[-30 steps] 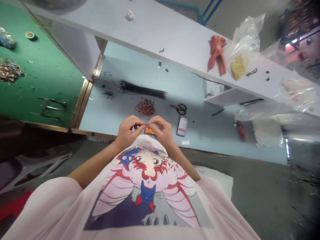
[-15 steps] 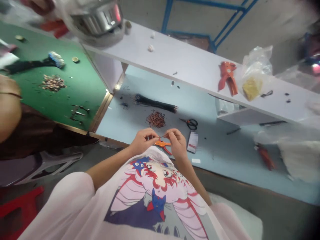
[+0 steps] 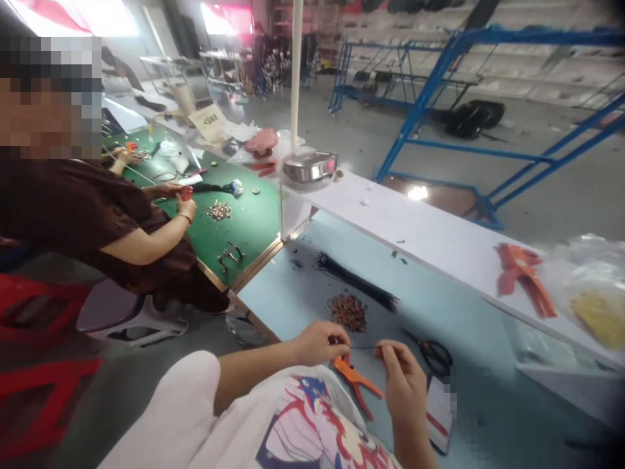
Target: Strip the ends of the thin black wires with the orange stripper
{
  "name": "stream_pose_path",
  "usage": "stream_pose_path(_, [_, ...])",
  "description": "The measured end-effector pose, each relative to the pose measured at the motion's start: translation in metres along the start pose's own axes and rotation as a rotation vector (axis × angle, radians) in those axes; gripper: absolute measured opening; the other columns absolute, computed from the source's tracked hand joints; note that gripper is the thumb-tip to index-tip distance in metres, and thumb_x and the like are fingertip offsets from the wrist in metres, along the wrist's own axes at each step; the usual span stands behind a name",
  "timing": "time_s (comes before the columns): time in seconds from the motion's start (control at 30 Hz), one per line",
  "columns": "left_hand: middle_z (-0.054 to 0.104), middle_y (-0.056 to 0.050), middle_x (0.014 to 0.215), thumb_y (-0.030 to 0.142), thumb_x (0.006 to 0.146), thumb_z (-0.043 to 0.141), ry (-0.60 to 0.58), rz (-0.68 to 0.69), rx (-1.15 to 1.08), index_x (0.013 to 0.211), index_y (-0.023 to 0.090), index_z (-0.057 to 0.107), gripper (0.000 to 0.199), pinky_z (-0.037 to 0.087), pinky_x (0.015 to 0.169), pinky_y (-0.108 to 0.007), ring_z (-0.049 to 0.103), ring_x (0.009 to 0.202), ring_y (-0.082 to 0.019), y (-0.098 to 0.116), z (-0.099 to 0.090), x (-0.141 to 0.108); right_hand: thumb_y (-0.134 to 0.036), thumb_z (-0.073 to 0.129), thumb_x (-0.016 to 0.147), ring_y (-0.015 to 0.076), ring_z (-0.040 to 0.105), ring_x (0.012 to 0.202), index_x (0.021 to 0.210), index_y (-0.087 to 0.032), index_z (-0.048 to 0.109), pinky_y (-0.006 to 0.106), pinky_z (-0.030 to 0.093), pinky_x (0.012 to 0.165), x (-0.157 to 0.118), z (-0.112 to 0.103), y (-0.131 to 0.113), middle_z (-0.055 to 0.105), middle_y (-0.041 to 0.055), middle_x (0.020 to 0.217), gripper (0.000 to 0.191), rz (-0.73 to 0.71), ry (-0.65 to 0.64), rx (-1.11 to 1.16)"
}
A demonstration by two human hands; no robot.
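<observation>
A short, thin dark wire [image 3: 364, 348] is stretched between my two hands. My left hand [image 3: 319, 342] pinches one end between thumb and fingers, and my right hand [image 3: 404, 378] pinches the other. Just below them, orange-handled wire strippers [image 3: 360, 383] lie on the blue table, in nobody's grip. Beyond my hands sits a pile of small copper-coloured pieces [image 3: 347, 311]. Farther back, a bundle of black wires [image 3: 359, 281] lies slantwise. Scissors with black handles [image 3: 436, 357] and a phone [image 3: 439, 413] are to the right of my right hand.
A raised white shelf [image 3: 415, 231] runs along the table's back, carrying a red-orange tool [image 3: 525, 277], a bag with yellow contents [image 3: 598, 319] and a metal box [image 3: 311, 167]. At left, a co-worker [image 3: 141, 221] sits at a green table [image 3: 254, 228]. A blue frame [image 3: 488, 156] stands behind.
My view has tilted up and turned left, bringing the co-worker and room into sight. My hands are farther apart, with more wire showing between them.
</observation>
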State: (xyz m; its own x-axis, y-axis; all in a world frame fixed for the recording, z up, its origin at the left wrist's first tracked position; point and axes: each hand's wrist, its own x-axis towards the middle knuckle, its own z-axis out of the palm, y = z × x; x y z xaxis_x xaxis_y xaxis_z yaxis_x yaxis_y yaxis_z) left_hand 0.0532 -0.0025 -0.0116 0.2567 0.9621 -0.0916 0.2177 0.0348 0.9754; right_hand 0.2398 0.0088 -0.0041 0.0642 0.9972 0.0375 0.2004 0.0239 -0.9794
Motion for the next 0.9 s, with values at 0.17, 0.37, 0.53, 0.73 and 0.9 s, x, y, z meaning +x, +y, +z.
stream_pose_path(0.17, [0.068,-0.003,0.075,0.028,0.079,0.060,-0.010,-0.061,-0.135,0.089,0.015,0.070,0.019,0.045,0.065,-0.022,0.058,0.066,-0.011,-0.010,0.009,-0.004,-0.046,0.060,0.075,0.0213,0.059,0.068,0.074,-0.020,0.063,0.034,0.046,0.068,0.000,-0.006,-0.001,0.062,0.0038,0.069,0.027,-0.028,-0.006,-0.124])
stream_pose_path(0.37, [0.069,-0.003,0.075,0.031,0.079,0.061,-0.002,-0.147,-0.136,0.090,0.015,0.071,0.021,0.044,0.063,-0.022,0.057,0.065,-0.011,-0.015,0.008,-0.012,-0.047,0.061,0.075,0.0216,0.059,0.072,0.076,-0.019,0.063,0.035,0.045,0.074,0.002,-0.019,0.000,0.063,0.0037,0.072,0.028,0.042,0.087,-0.110])
stream_pose_path(0.53, [0.071,-0.002,0.077,0.027,0.077,0.061,0.060,-0.239,-0.010,0.084,0.016,0.072,0.017,0.045,0.070,-0.023,0.060,0.071,-0.013,-0.016,0.000,-0.024,-0.047,0.065,0.071,0.0213,0.058,0.069,0.077,-0.019,0.064,0.035,0.045,0.072,0.003,-0.031,0.012,0.063,0.0036,0.071,0.029,0.115,0.130,-0.064])
stream_pose_path(0.73, [0.072,-0.002,0.081,0.025,0.078,0.059,0.039,-0.323,0.131,0.084,0.016,0.072,0.017,0.043,0.072,-0.022,0.060,0.076,-0.013,-0.023,-0.004,-0.026,-0.049,0.067,0.070,0.0204,0.059,0.068,0.079,-0.018,0.064,0.034,0.046,0.069,0.012,-0.038,0.027,0.063,0.0037,0.069,0.033,0.169,0.146,-0.002])
stream_pose_path(0.9, [0.072,-0.002,0.081,0.023,0.076,0.059,0.080,-0.334,0.160,0.089,0.016,0.072,0.019,0.044,0.073,-0.022,0.061,0.076,-0.013,-0.026,0.005,-0.018,-0.050,0.060,0.077,0.0181,0.058,0.069,0.080,-0.015,0.062,0.031,0.046,0.069,0.019,-0.035,0.034,0.062,0.0033,0.071,0.035,0.106,0.056,-0.040])
